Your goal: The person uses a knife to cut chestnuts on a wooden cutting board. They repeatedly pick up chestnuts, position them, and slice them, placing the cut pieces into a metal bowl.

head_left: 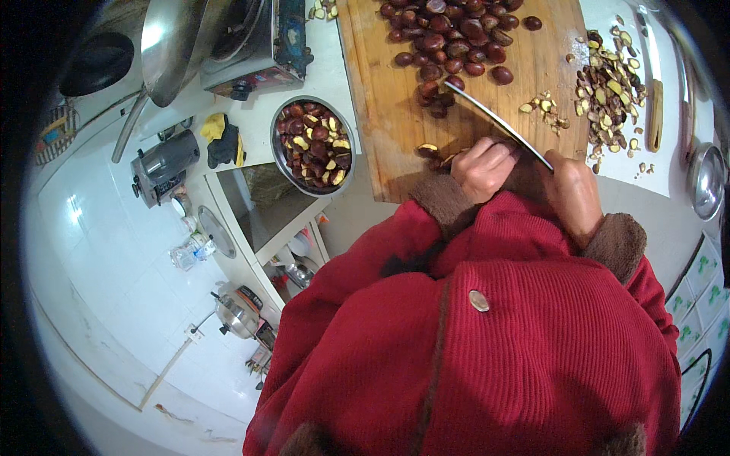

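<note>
My right hand (570, 191) is closed on a knife (499, 122) at the near edge of a wooden cutting board (382, 114). The knife's blade reaches up and left towards a heap of whole brown chestnuts (456, 40). Just left of the knife, my left hand (485, 168) rests low with bent fingers; what its fingertips touch is hidden. A cut chestnut (428, 149) with its yellow flesh showing lies left of that hand. Small cut pieces (546, 107) are scattered on the board, right of the blade.
Left of the board stands a metal bowl (275, 142) of cut chestnuts, with a gas stove (256, 77) beyond. Right of the board are a pile of chestnut trimmings (607, 94), a wooden-handled utensil (656, 114) and a metal bowl (707, 179).
</note>
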Demonstrator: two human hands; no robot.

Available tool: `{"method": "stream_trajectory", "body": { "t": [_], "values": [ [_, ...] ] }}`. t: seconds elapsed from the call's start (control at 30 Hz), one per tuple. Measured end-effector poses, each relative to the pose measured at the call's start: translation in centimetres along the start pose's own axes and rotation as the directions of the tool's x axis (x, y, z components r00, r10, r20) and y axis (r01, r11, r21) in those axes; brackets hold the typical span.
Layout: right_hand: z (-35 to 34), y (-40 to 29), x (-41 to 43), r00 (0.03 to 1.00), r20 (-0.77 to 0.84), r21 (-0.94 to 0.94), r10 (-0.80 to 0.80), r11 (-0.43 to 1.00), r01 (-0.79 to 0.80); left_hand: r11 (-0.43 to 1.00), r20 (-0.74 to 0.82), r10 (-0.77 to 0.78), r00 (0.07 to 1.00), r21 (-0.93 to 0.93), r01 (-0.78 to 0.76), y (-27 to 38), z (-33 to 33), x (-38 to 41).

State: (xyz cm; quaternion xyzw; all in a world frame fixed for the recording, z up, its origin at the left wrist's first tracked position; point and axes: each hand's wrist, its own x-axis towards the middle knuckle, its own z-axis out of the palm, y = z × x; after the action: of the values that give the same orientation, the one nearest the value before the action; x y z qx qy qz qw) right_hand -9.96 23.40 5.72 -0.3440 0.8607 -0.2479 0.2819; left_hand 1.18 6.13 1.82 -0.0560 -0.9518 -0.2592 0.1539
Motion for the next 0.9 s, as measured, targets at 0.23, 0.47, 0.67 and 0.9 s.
{"method": "stream_trajectory", "body": {
  "t": [0.23,0.47,0.67,0.9],
  "values": [
    [-3.2,2.4,-4.7,0.984,-0.058,0.004,0.169,0.986,-0.169,0.998,-0.061,0.047,0.997,-0.033,-0.05,-0.3,-0.1,0.0],
    [-2.8,3.9,-7.8,0.956,-0.115,0.145,0.27,0.957,-0.253,0.996,-0.046,-0.017,0.999,-0.091,0.013,0.0,0.2,0.6],
    [-2.7,4.5,-7.6,0.967,-0.123,0.152,0.225,0.967,-0.206,0.998,0.107,0.028,0.994,0.06,-0.034,-0.5,-0.9,-0.6],
    [-2.5,4.8,-7.3,0.987,-0.106,0.074,0.12,0.991,-0.113,0.969,-0.03,-0.24,0.97,0.053,0.241,0.0,-5.2,-2.0]
  ]
}}
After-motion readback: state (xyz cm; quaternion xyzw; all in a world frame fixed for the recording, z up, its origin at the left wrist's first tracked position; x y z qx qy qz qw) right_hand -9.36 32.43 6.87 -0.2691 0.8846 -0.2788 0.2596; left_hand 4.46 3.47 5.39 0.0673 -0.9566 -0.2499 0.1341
